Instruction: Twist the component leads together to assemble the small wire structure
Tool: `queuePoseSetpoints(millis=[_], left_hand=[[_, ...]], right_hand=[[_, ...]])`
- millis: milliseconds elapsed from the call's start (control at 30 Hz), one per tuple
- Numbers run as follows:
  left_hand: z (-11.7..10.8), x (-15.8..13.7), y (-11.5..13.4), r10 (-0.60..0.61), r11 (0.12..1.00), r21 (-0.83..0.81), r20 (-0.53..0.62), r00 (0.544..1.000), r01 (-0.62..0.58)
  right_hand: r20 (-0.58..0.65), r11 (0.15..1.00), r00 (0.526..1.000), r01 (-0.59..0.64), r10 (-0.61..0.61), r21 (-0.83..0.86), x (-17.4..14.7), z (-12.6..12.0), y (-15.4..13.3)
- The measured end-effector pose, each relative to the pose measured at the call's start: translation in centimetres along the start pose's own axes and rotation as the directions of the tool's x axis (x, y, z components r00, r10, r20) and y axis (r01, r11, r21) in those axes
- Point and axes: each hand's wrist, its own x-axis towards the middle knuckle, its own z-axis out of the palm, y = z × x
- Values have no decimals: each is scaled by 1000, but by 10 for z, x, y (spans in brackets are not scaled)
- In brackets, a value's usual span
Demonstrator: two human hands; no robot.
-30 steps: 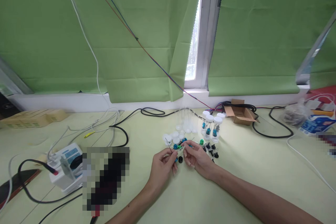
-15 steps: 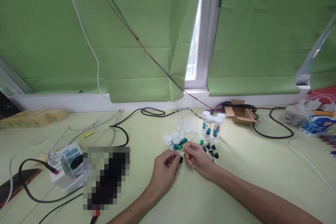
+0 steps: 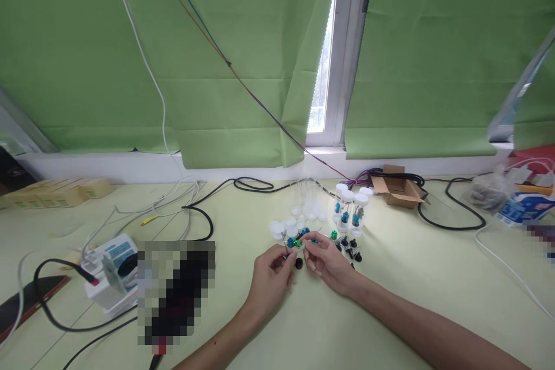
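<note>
My left hand (image 3: 273, 273) is closed in a pinch, with a thin dark rod (image 3: 284, 240) rising from its fingertips. Just to the right, the fingertips of my right hand (image 3: 327, 260) are pinched close to the left ones; what they grip is too small to make out. Between the hands a round black piece (image 3: 299, 263) lies on the table. Right behind the fingers are small blue pieces (image 3: 290, 241), a green piece (image 3: 333, 235) and white round caps (image 3: 276, 228). Several black pieces with thin stems (image 3: 349, 252) lie beside my right hand.
Capped clear vials (image 3: 359, 211) with blue parts inside stand behind my right hand, next to clear tubes (image 3: 310, 202). An opened cardboard box (image 3: 401, 191) sits at the back. Cables and a white power strip (image 3: 110, 277) spread across the left side of the table (image 3: 390, 283).
Both hands stay nearly in place. The pale thin piece that spanned the gap between the fingertips is now harder to see. The rod in my left hand has shifted slightly.
</note>
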Motion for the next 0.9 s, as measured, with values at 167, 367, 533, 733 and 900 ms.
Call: queuePoseSetpoints(millis=[167, 367, 533, 733, 900], left_hand=[[1, 3, -1, -41, 996, -75, 17, 999, 42], [1, 0, 2, 67, 998, -7, -21, 998, -68], [-1, -3, 3, 159, 978, 136, -14, 987, -155], [-3, -3, 2, 217, 951, 224, 13, 976, -214], [-3, -3, 2, 224, 945, 242, 18, 974, -222]], right_hand=[[26, 1000, 999, 29, -29, 10, 2, -3, 3], [14, 999, 1000, 24, -25, 31, 2, -3, 2], [22, 999, 999, 24, -25, 36, 1, -4, 2], [34, 999, 999, 26, -27, 35, 1, -4, 2], [42, 999, 999, 23, -25, 42, 1, -3, 2]])
